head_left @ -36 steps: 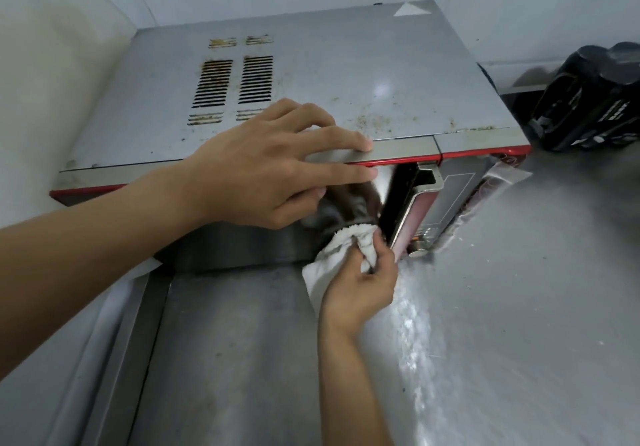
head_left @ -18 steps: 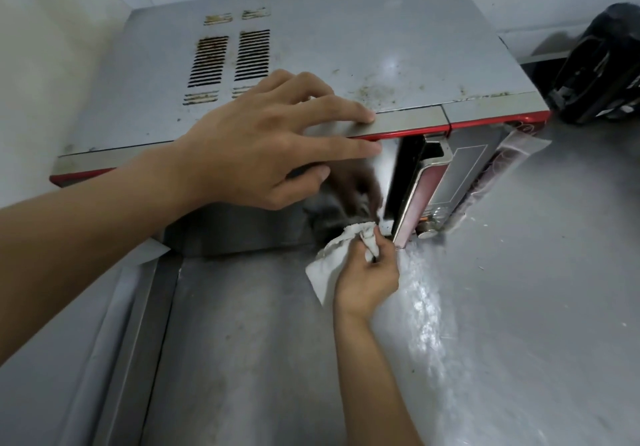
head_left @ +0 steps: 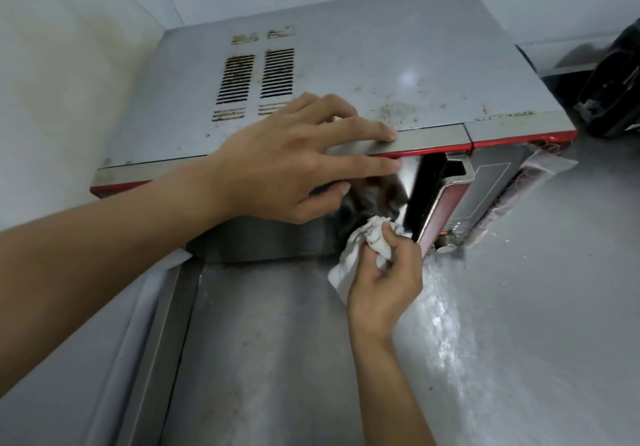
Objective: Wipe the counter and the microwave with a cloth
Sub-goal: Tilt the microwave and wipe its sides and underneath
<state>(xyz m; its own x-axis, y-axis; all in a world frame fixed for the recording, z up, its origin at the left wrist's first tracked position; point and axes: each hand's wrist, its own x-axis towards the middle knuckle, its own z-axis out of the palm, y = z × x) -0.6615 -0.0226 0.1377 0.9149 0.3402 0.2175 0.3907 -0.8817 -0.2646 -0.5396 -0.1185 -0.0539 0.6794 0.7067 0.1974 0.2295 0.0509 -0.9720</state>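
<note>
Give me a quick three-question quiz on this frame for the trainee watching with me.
1. True or false: the left hand rests on the top front edge of the microwave.
2. Which one grips the cloth? A: left hand. B: right hand.
3. Fill in: brown stains show on the microwave's ___ panel.
Key: 1 true; 2 B; 3 top.

The microwave point(head_left: 346, 74) stands far left on the bench point(head_left: 519, 307). A dark object point(head_left: 609, 92) lies right of it. The cloth point(head_left: 349, 258) is just before its near face.
</note>
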